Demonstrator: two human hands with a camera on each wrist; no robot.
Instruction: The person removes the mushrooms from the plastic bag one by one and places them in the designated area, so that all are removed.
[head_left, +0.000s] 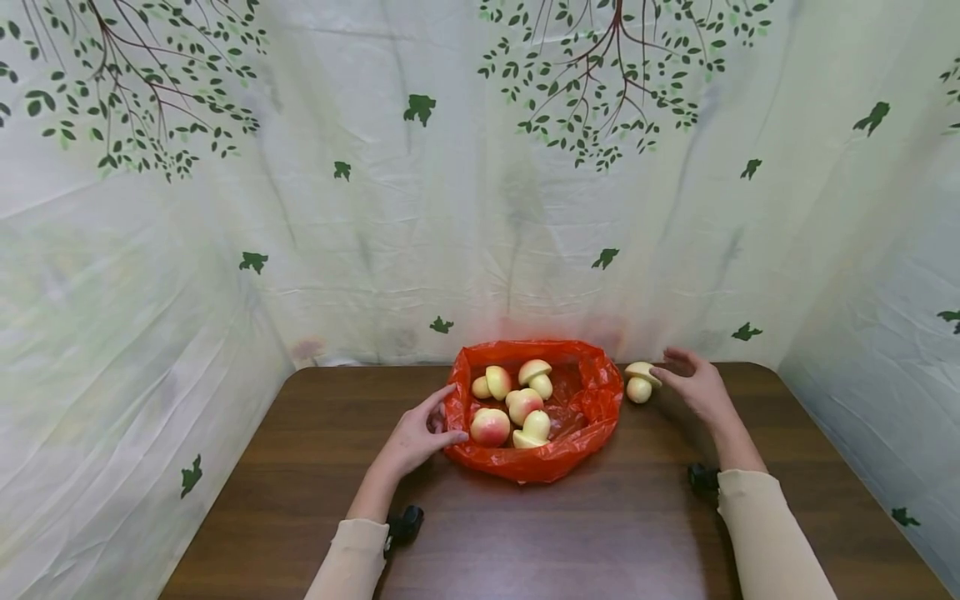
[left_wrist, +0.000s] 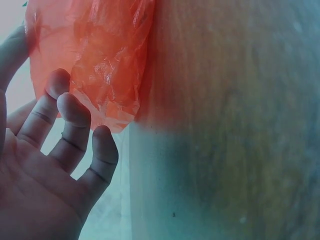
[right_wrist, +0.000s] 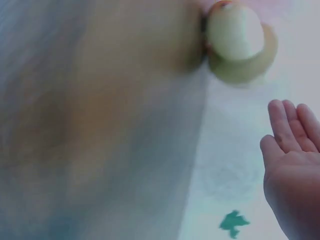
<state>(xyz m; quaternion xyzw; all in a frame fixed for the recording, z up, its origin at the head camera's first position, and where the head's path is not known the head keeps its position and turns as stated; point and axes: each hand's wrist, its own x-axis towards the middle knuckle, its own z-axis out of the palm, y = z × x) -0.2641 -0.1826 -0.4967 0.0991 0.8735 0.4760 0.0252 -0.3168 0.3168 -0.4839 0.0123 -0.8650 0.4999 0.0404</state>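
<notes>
A red plastic bag (head_left: 555,468) stands with its mouth spread wide on the brown table. Inside it lie several cream toy mushrooms (head_left: 491,427), some flushed pink. My left hand (head_left: 416,433) holds the bag's left side, thumb and forefinger at the rim; in the left wrist view its other fingers (left_wrist: 75,107) curve beside the red plastic. Just right of the bag, one more toy mushroom (head_left: 640,389) rests on the table. My right hand (head_left: 697,387) is beside its cap, fingers extended. In the right wrist view, a gap separates those fingers from the mushroom (right_wrist: 235,35).
The wooden table (head_left: 570,533) ends close behind the bag. Pale cloth (head_left: 510,208) printed with leaves and branches hangs behind it and at both sides. A black wrist camera (head_left: 405,525) sits on the left wrist, another camera (head_left: 702,479) on the right.
</notes>
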